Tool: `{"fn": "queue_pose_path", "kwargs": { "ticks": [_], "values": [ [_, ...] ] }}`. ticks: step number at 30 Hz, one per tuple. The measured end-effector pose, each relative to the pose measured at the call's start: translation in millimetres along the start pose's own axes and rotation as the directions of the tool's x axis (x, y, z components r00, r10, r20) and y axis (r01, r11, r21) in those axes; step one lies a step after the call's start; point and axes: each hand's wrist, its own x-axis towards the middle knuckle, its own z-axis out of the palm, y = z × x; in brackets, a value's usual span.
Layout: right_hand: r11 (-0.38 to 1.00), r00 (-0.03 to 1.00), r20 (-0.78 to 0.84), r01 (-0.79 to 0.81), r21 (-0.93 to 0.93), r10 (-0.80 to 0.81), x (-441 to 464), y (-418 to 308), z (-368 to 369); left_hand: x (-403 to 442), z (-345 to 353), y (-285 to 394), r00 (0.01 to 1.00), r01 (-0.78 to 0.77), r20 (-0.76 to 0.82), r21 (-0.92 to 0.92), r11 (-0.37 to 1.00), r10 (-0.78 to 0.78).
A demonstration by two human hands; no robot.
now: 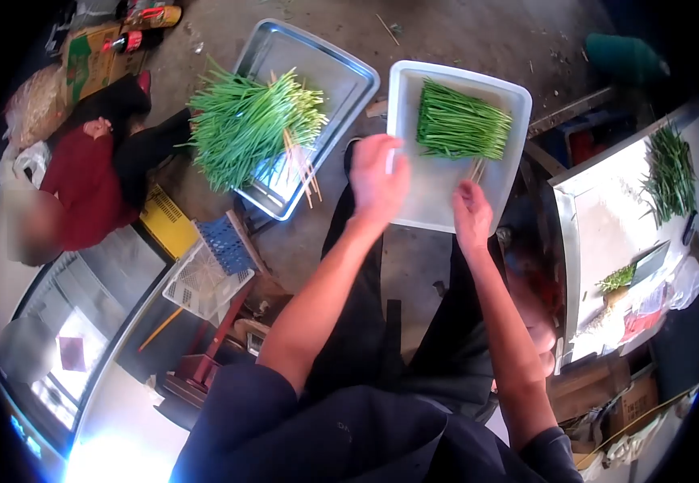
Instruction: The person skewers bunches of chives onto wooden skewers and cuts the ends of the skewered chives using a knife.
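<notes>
The flat bundle of green stalks (463,121) lies in the white tray (431,200), thin sticks (477,167) jutting from its near side. The stalks look light, limp and easily bruised; the stiff sticks seem the better hold. The right hand (472,216) narrows at their ends, its grip unclear. The blurred left hand (380,179) spreads by the tray's left rim.
</notes>
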Motion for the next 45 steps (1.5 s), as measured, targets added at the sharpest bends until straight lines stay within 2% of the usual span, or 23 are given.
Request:
{"fn": "queue_pose_path", "kwargs": {
  "ticks": [2, 4, 7, 8, 11, 14, 19, 21, 22, 23, 25, 26, 28, 32, 34, 35, 37, 38, 39, 40, 42, 44, 45],
  "values": [
    [0.977, 0.973, 0.229, -0.065, 0.204, 0.017, -5.1, -9.7, 19.0, -4.9, -51.5, -39.6, 0.985, 0.129, -0.132, 0.152, 0.980, -0.110],
    [0.975, 0.966, 0.247, 0.017, 0.221, -0.073, -14.1, -47.3, 39.6, -11.8, -83.8, -86.4, 0.916, 0.337, -0.286, 0.172, 0.926, -0.280],
    [0.967, 0.876, 0.464, 0.012, 0.255, -0.133, -23.1, -94.4, 74.4, 2.9, -118.8, -121.7, 0.841, 0.540, -0.159, 0.266, 0.798, -0.517],
    [0.958, 0.858, 0.484, 0.030, 0.286, -0.171, -23.6, -104.0, 88.2, 15.1, -120.7, -128.3, 0.842, 0.539, -0.159, 0.254, 0.803, -0.515],
    [0.973, 0.864, 0.479, 0.049, 0.225, -0.154, -29.0, -131.8, 120.6, 38.0, -122.3, -147.0, 0.824, 0.457, 0.043, 0.539, 0.707, -0.565],
    [0.984, 0.863, 0.494, 0.017, 0.178, -0.104, -29.8, -142.7, 145.5, 49.0, -119.7, -170.0, 0.754, 0.460, 0.157, 0.568, 0.682, -0.638],
    [0.992, 0.868, 0.497, -0.064, 0.107, 0.002, -27.2, -162.5, 179.6, 51.9, -139.6, -178.1, 0.765, 0.510, 0.198, 0.395, 0.764, -0.613],
    [0.967, 0.858, 0.513, -0.150, 0.207, 0.023, -24.6, -173.1, 196.8, 52.2, -158.4, -164.2, 0.661, 0.710, 0.298, 0.047, 0.703, -0.689],
    [0.922, 0.845, 0.533, -0.240, 0.305, 0.043, -26.0, -187.5, 204.1, 52.6, -167.4, -159.2, 0.665, 0.700, 0.327, 0.039, 0.713, -0.671],
    [0.843, 0.757, 0.639, -0.428, 0.325, 0.138, -25.2, -200.3, 207.8, 52.0, -171.7, -156.6, 0.674, 0.706, 0.322, -0.015, 0.708, -0.665],
    [0.844, 0.719, 0.682, -0.444, 0.301, 0.135, -22.0, -214.7, 225.9, 48.3, -179.8, -138.9, 0.660, 0.749, 0.326, -0.212, 0.628, -0.677],
    [0.846, 0.679, 0.723, -0.455, 0.278, 0.128, -18.4, -222.1, 237.1, 51.5, -190.0, -125.2, 0.667, 0.738, 0.343, -0.180, 0.651, -0.662],
    [0.830, 0.692, 0.705, -0.477, 0.288, 0.154, -18.7, -230.5, 253.7, 37.3, -186.6, -125.7, 0.661, 0.748, 0.321, -0.360, 0.558, -0.679],
    [0.865, 0.757, 0.635, -0.413, 0.283, 0.153, -31.8, -239.7, 265.6, 19.1, -204.3, -106.0, 0.736, 0.665, 0.296, -0.487, 0.567, -0.609],
    [0.800, 0.819, 0.570, -0.299, 0.519, -0.064, -51.9, -259.9, 259.3, 20.1, -225.2, -87.5, 0.636, 0.744, 0.366, -0.524, 0.414, -0.680],
    [0.847, 0.731, 0.679, -0.402, 0.349, 0.068, -58.0, -276.7, 235.1, 18.6, -238.9, -82.5, 0.644, 0.734, 0.356, -0.535, 0.417, -0.677],
    [0.811, 0.754, 0.657, -0.388, 0.439, 0.005, -72.3, -271.0, 235.2, 13.0, -276.2, -82.9, 0.628, 0.778, 0.519, -0.412, 0.474, -0.580],
    [0.758, 0.779, 0.626, -0.384, 0.528, -0.041, -79.0, -270.0, 233.7, -5.7, -286.0, -110.7, 0.708, 0.704, 0.468, -0.402, 0.585, -0.530],
    [0.865, 0.755, 0.656, -0.318, 0.388, -0.017, -84.3, -288.8, 214.9, -6.9, -303.9, -112.4, 0.746, 0.665, 0.358, -0.435, 0.607, -0.561],
    [0.866, 0.757, 0.653, -0.307, 0.395, -0.030, -89.5, -296.4, 203.5, -6.2, -318.5, -110.1, 0.773, 0.624, 0.244, -0.464, 0.629, -0.586],
    [0.912, 0.694, 0.712, -0.218, 0.348, -0.106, -103.1, -310.4, 183.4, 9.7, -340.2, -106.6, 0.887, 0.425, -0.026, -0.342, 0.838, -0.461],
    [0.919, 0.689, 0.713, -0.189, 0.347, -0.127, -121.2, -324.7, 163.4, 31.1, -362.3, -77.7, 0.895, 0.398, -0.047, -0.364, 0.842, -0.443],
    [0.934, 0.687, 0.711, -0.139, 0.329, -0.148, -130.5, -334.6, 149.5, 41.1, -368.8, -67.1, 0.895, 0.398, 0.010, -0.468, 0.789, -0.446]
  ]
}}
